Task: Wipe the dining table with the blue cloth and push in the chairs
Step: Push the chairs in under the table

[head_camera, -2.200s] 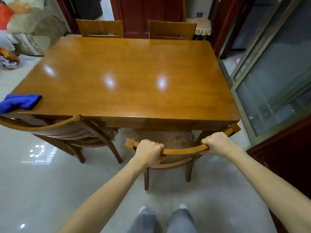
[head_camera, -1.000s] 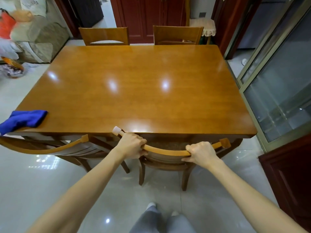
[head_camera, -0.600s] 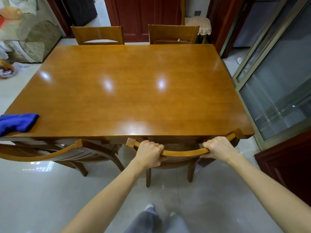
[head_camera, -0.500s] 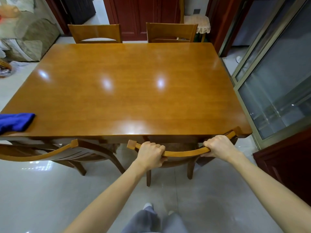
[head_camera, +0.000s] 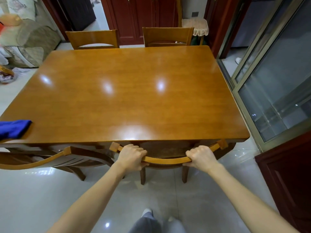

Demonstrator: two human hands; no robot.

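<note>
Head view. Noted left hand (head_camera: 132,157) and right hand (head_camera: 201,158) both gripping curved top rail (head_camera: 166,159) of near chair, fingers (head_camera: 135,148) curled over it, thumbs beneath. Logged rail's long axis crosswise, spanning the two grips. Found dining table (head_camera: 134,98) edge just ahead of knuckles, seat partly under it. Judged push straight forward, hands equally near. Spotted blue cloth (head_camera: 14,128) on table, well left of left fingers. Marked second chair (head_camera: 50,158) left, angled out. Saw no containers.
</note>
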